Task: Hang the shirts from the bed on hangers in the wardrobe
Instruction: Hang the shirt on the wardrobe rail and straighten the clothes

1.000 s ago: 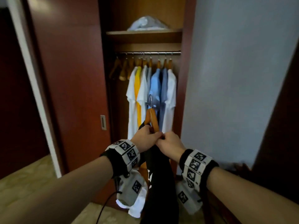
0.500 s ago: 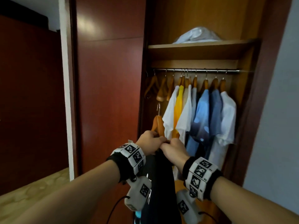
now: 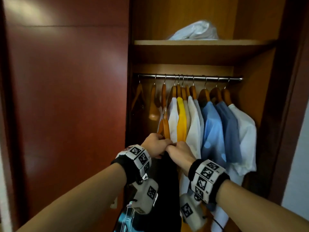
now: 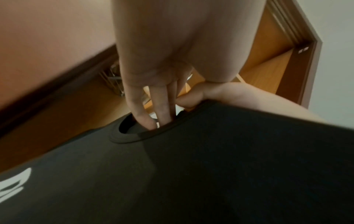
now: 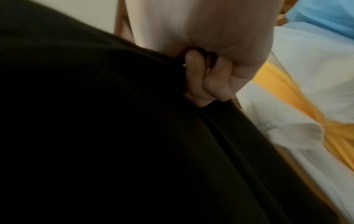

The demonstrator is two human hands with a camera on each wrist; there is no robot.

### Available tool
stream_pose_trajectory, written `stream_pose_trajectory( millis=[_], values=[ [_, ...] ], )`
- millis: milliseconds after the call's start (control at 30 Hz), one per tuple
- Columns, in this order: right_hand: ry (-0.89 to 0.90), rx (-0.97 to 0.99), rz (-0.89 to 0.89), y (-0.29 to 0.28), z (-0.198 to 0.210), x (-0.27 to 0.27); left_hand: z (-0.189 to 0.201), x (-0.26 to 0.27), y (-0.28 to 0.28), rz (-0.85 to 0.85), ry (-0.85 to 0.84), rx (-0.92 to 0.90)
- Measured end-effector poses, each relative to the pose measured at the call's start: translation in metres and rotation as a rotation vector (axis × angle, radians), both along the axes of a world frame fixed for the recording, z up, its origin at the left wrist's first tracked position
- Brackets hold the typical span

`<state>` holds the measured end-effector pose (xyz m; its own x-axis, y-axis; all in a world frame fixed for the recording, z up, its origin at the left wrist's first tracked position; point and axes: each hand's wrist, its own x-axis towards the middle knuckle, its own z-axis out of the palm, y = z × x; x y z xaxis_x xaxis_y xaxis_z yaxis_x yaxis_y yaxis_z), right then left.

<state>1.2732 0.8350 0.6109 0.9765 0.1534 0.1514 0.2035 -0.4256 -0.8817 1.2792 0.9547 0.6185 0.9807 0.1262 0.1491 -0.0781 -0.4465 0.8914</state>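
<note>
In the lower middle of the head view, the left hand [image 3: 154, 144] and right hand [image 3: 179, 152] meet at the top of a black shirt [image 3: 167, 190], which hangs on a wooden hanger [image 3: 164, 125] held in front of the wardrobe [image 3: 250, 114]. The left fingers [image 4: 141, 109] curl into the collar; the right fingers [image 5: 199, 84] clench the fabric. Above, toward the upper middle, the rail [image 3: 190, 77] carries hung shirts [image 3: 214, 131].

Reddish-brown door panel [image 3: 66, 97], pale wall [image 3: 297, 164] (far right)
</note>
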Motion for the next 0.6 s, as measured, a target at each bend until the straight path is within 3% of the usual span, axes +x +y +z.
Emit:
stream_pose_trajectory(
  millis=[233,367,433,500,600],
  values=[
    [-0.013,0.018,-0.110,-0.008,0.009,0.066,0.014,0.072,-0.015,-0.106,-0.019,-0.006],
    [-0.001,-0.011,-0.087,-0.010,0.031,0.096,0.038,0.104,-0.015,-0.119,0.022,0.079],
    [-0.007,-0.008,-0.075,-0.009,0.045,0.110,0.049,0.119,-0.007,-0.062,-0.088,0.228],
    [-0.013,0.032,-0.081,-0.004,0.061,0.126,0.058,0.136,0.002,0.078,-0.303,0.388],
    [-0.017,0.030,-0.124,0.008,0.084,0.146,0.072,0.159,0.014,0.221,-0.476,0.374]
  ],
)
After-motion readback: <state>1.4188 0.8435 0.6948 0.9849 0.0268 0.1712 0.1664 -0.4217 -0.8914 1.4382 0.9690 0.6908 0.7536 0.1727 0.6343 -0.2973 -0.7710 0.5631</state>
